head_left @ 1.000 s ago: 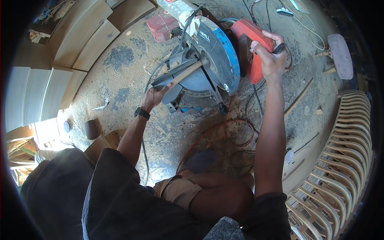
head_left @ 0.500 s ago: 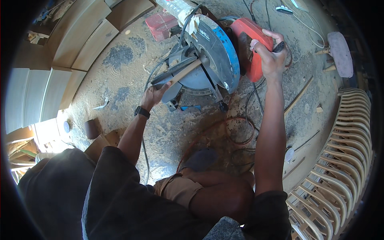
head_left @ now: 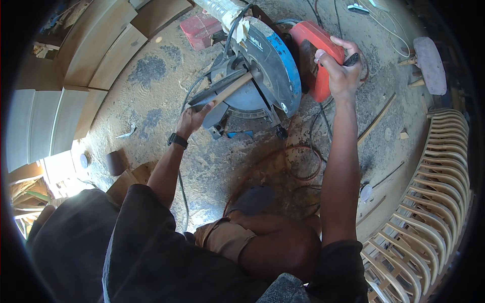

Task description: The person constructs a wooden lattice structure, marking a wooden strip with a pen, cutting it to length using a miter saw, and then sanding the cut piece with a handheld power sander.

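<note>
A miter saw [head_left: 275, 68] with a blue-edged dark blade guard and a red motor housing stands on the floor in front of me. My left hand [head_left: 192, 120], a dark watch on its wrist, is closed on the near end of a wooden strip [head_left: 230, 91]. That strip lies along the saw's fence, its far end beside the guard. On the right, my right hand [head_left: 345, 76] is wrapped round the saw's red handle [head_left: 323, 81], with a black part showing by the fingers. The blade's lower edge is hidden by the guard.
Wooden panels [head_left: 113, 60] stand along the left. Many curved wooden pieces [head_left: 437, 177] are stacked at the right, near a small stool [head_left: 429, 65]. An orange hose [head_left: 303, 179], dark cables and a loose wood strip [head_left: 376, 118] lie on the dusty floor. A brown cylinder [head_left: 115, 162] sits left.
The whole view has shifted slightly. Both hands keep their grip, and the wooden strip and saw show no clear movement relative to each other.
</note>
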A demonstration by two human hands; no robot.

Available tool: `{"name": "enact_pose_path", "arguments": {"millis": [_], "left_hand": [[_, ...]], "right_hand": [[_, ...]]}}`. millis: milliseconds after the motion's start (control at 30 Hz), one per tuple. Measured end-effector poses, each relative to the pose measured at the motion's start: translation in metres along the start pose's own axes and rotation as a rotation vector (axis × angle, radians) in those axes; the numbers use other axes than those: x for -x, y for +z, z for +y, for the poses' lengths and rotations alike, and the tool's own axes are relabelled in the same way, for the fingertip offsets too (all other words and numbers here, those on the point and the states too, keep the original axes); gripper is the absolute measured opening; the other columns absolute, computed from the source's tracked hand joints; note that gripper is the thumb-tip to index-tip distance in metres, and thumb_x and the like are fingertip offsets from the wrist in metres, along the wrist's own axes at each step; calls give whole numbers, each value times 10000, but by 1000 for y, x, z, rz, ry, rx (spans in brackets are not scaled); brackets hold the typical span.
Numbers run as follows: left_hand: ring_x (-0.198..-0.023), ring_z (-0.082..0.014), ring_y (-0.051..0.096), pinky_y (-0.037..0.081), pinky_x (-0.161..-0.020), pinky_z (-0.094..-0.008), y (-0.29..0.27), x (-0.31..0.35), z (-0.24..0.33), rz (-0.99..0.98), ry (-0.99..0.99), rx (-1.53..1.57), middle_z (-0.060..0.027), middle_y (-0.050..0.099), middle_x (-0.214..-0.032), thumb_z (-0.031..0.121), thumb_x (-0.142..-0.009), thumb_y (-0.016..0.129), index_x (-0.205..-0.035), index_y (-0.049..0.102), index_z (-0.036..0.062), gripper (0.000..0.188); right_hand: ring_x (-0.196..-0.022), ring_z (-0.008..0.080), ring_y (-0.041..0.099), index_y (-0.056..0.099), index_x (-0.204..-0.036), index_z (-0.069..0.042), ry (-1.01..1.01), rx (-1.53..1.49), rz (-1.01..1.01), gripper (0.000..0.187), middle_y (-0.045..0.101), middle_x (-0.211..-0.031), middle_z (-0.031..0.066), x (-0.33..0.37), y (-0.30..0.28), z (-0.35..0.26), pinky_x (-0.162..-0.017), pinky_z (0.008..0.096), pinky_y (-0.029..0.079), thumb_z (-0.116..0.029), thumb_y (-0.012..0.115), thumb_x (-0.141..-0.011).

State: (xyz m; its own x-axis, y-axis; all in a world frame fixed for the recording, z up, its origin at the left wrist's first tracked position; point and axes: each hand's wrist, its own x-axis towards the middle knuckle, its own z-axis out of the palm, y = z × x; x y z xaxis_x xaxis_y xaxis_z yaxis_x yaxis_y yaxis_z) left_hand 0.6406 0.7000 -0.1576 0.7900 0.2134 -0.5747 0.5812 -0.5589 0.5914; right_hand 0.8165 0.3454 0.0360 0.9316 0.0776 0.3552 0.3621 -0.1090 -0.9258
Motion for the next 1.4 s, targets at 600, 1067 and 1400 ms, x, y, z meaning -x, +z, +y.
{"name": "enact_pose_path", "arguments": {"millis": [600,1067,1400], "left_hand": [[-1086,-285,684,514,-935,-403,8,-10,-9,-7,29,42,-179,740,-1143,790,-855,596,-1276,718,60,851],[-1097,-296,682,511,-949,-393,5,-8,-11,4,17,36,-186,737,-1158,806,-840,600,-1262,724,49,876],[-1065,-288,691,517,-925,-381,3,-1,-1,-9,29,55,-198,743,-1102,823,-842,578,-1239,731,32,897]], "right_hand": [[-773,162,700,654,-1101,17,-5,-7,65,385,712,-929,129,21,-8,15,-694,296,566,-85,853,-788],[-823,151,676,646,-1091,5,-5,-15,110,392,668,-986,111,40,-12,30,-718,287,560,-84,863,-776],[-869,156,686,628,-1115,-2,-32,1,107,414,690,-1044,138,51,-14,35,-734,289,565,-88,864,-785]]}}
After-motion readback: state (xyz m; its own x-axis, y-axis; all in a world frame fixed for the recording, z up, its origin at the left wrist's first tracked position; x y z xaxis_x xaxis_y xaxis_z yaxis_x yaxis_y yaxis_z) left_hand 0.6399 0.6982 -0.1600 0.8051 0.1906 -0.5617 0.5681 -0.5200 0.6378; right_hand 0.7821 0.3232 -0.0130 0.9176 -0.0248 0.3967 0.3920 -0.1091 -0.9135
